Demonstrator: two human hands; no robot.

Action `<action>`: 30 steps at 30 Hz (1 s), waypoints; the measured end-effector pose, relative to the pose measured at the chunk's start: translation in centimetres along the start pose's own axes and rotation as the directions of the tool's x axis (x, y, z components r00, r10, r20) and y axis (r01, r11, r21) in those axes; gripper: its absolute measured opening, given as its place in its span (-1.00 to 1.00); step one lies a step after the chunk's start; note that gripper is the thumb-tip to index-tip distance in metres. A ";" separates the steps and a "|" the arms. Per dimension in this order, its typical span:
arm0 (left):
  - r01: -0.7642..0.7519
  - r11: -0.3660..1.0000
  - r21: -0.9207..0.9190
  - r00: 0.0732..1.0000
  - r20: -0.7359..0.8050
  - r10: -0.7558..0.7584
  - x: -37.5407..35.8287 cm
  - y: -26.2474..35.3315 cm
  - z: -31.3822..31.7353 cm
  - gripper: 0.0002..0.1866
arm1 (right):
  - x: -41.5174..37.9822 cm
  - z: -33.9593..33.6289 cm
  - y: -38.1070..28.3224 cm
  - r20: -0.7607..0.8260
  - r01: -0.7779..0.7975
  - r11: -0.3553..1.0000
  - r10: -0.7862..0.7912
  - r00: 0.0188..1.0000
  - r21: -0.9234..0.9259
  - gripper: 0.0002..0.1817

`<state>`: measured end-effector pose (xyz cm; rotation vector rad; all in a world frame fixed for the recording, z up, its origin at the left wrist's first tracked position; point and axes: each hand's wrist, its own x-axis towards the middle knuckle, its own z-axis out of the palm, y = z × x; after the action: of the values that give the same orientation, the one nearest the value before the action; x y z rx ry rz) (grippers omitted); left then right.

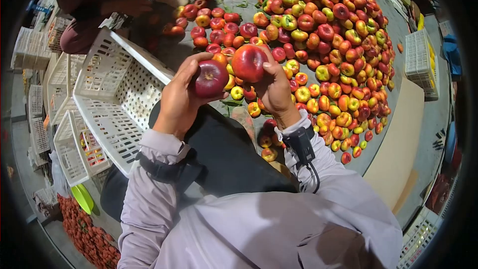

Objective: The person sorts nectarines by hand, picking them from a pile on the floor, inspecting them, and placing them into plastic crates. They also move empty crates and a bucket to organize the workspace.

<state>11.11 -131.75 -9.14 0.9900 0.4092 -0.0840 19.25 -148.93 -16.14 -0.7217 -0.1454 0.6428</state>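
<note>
My left hand (180, 94) is closed round a dark red nectarine (210, 78), thumb along its upper side. Close beside it, my right hand (275, 87) grips a brighter red nectarine (249, 63) with an orange patch. Both fruits are held up in front of me, almost touching. Beyond them a big heap of red and yellow nectarines (326, 32) spreads over the floor, with some green leaves among them. To the left of my left hand, a white slatted crate (107, 114) stands tilted; the inside that shows holds no fruit.
At upper left another person (99, 0) bends over the fruit, one hand near the heap's edge. More white crates (35, 47) are stacked at far left. A green bowl (82, 198) lies by a reddish pile (84, 231). At right are a crate (420, 62) and a cardboard sheet (396, 139).
</note>
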 end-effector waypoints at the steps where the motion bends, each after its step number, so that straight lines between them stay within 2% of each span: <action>1: 0.040 0.999 -0.009 0.999 -0.004 -0.040 0.2 -0.2 -0.4 -0.48 | -0.1 0.6 -0.1 0.002 0.041 0.999 -0.041 0.999 -0.019 -0.48; 2: 0.030 1.000 -0.008 0.999 -0.018 -0.030 0.3 0.0 -0.4 -0.48 | 0.0 1.1 0.0 0.006 0.080 0.996 -0.080 0.997 -0.035 -0.48; 6: 0.094 0.991 -0.097 0.995 0.029 -0.092 0.4 0.2 -0.6 -0.32 | 0.3 2.2 -1.1 0.097 0.083 0.985 -0.069 0.993 -0.150 -0.40; 8: 0.085 0.988 -0.128 0.996 0.051 -0.079 0.7 0.0 -0.8 -0.30 | 0.9 2.6 -1.2 0.124 0.120 0.978 -0.099 0.987 -0.172 -0.42; 10: 0.095 0.985 -0.147 0.994 0.065 -0.086 0.5 0.2 -0.5 -0.29 | 1.4 3.0 -1.2 0.130 0.222 0.917 -0.189 0.973 -0.331 -0.47; 11: 0.104 0.981 -0.163 0.993 0.078 -0.092 0.5 0.2 -0.4 -0.28 | 1.5 3.2 -1.1 0.117 0.225 0.926 -0.198 0.973 -0.302 -0.47; 14: 0.106 0.989 -0.098 0.990 0.103 -0.096 0.5 0.2 -0.3 -0.27 | 1.6 5.1 -1.3 0.196 0.246 0.881 -0.179 0.964 -0.404 -0.45; 16: 0.076 0.997 -0.027 0.996 0.055 -0.075 0.1 0.2 0.0 -0.31 | 2.0 5.3 -0.6 0.215 0.205 0.884 -0.122 0.969 -0.420 -0.46; 18: -0.015 1.000 -0.007 1.000 -0.027 0.015 0.2 -0.3 -0.4 -0.36 | 2.7 4.9 -0.5 0.372 0.415 0.582 -0.199 0.907 -0.699 -0.50; 19: 0.008 0.997 -0.075 1.000 -0.021 -0.009 0.4 -0.4 -1.6 -0.36 | 3.0 4.4 -1.4 0.358 0.368 0.560 -0.133 0.924 -0.742 -0.52; 20: -0.030 0.994 -0.102 0.998 -0.059 0.024 -0.3 0.6 -0.8 -0.37 | 3.2 3.1 -2.5 0.278 0.274 0.685 -0.109 0.955 -0.674 -0.52; 21: -0.049 0.989 -0.139 0.999 -0.029 0.045 -0.6 1.7 -1.9 -0.37 | 4.1 0.8 -3.8 0.182 0.234 0.733 -0.152 0.972 -0.639 -0.53; 22: -0.136 0.986 -0.096 0.989 -0.067 0.130 -1.2 3.0 -3.2 -0.38 | 5.0 -2.0 -5.1 0.083 0.201 0.778 -0.189 0.978 -0.595 -0.54; 23: -0.132 0.991 0.036 0.988 -0.076 0.134 -1.2 4.6 -6.8 -0.36 | 5.6 -5.7 -5.9 0.005 0.150 0.614 -0.231 0.973 -0.775 -0.51; 24: -0.256 0.962 0.091 0.935 -0.229 0.270 -1.7 5.4 -7.1 -0.34 | 5.4 -9.6 -5.9 -0.055 0.075 0.422 -0.288 0.956 -0.904 -0.48; 25: -0.166 0.943 0.289 0.938 -0.249 0.242 -2.4 6.9 -11.2 -0.35 | 4.5 -13.3 -5.3 -0.087 -0.038 0.220 -0.218 0.972 -0.975 -0.43; 26: -0.062 0.905 0.421 0.908 -0.352 0.226 -2.5 7.3 -13.6 -0.35 | 3.7 -16.4 -4.3 -0.131 -0.133 0.003 -0.151 0.980 -0.991 -0.37; 27: 0.082 0.873 0.481 0.923 -0.367 0.116 -2.5 7.2 -15.9 -0.34 | 2.5 -18.1 -2.7 -0.111 -0.133 -0.168 -0.131 0.985 -0.977 -0.33; 28: 0.253 0.817 0.518 0.887 -0.461 0.018 -2.3 6.2 -18.3 -0.43 | 0.8 -19.3 -1.0 -0.090 -0.119 -0.331 -0.102 0.991 -0.936 -0.29; 29: 0.432 0.757 0.490 0.860 -0.478 -0.181 -2.3 5.4 -19.5 -0.58 | -0.3 -20.8 0.6 -0.080 -0.097 -0.364 -0.061 0.995 -0.926 -0.29; 30: 0.536 0.639 0.553 0.800 -0.574 -0.174 -2.3 2.3 -24.5 -0.63 | -0.8 -21.6 2.2 -0.052 -0.051 -0.385 -0.010 0.999 -0.921 -0.29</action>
<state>2.28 -110.53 -18.21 1.6846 1.1013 -0.4036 24.80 -160.52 -33.70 -2.6153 -0.7642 0.3449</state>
